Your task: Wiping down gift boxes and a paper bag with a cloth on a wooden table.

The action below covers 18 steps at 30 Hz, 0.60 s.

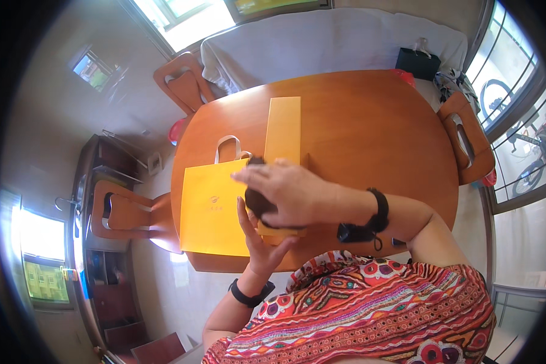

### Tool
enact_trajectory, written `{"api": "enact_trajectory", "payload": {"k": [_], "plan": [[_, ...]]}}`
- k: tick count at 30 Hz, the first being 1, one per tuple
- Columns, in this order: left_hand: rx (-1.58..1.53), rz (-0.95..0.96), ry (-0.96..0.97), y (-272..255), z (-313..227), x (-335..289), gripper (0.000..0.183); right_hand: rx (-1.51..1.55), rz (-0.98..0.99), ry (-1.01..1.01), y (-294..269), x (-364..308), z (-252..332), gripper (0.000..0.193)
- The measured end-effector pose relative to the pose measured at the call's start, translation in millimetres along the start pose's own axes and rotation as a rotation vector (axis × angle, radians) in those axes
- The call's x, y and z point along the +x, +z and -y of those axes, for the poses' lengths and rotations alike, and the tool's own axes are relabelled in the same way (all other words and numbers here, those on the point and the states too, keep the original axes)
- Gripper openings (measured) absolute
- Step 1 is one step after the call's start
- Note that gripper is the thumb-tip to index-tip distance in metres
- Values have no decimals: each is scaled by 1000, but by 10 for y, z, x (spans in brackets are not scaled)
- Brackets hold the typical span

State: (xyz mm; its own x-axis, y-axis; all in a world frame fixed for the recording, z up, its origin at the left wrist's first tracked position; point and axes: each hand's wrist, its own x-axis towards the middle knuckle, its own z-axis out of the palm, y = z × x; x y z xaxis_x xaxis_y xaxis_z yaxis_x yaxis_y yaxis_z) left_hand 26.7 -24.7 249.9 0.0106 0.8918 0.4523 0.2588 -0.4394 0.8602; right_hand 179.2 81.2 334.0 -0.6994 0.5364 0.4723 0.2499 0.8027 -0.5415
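Observation:
Between my two hands is a dark brown or black, rounded object point(258, 201); its kind cannot be made out because the fingers cover much of it. My right hand point(294, 194) reaches across from the right and lies over the object, fingers curled along its upper side. From below, my left hand point(262, 247) cups its lower end, with thumb and fingers around it. Beneath them are a flat yellow paper bag point(209, 212) with pale ribbon handles and a long yellow-orange box point(283, 124). The box's near part is mostly hidden by my hands.
Everything lies on a rounded wooden table point(370, 127). Wooden chairs stand at its left point(124, 212), far left and right point(467, 139). A white-draped piece of furniture point(333, 45) stands behind, with a dark green bag point(417, 64) on its right.

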Motion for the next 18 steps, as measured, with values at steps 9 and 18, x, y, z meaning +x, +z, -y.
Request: {"api": "enact_trajectory", "payload": {"k": [9,18], "plan": [[164,-6,-126,48,-22,70,108,-141,-139,380,-355,839,-1610,49],[502,119,-85,109,-315,330,106,-172,-359,302,-164,646,-1426,47]]}}
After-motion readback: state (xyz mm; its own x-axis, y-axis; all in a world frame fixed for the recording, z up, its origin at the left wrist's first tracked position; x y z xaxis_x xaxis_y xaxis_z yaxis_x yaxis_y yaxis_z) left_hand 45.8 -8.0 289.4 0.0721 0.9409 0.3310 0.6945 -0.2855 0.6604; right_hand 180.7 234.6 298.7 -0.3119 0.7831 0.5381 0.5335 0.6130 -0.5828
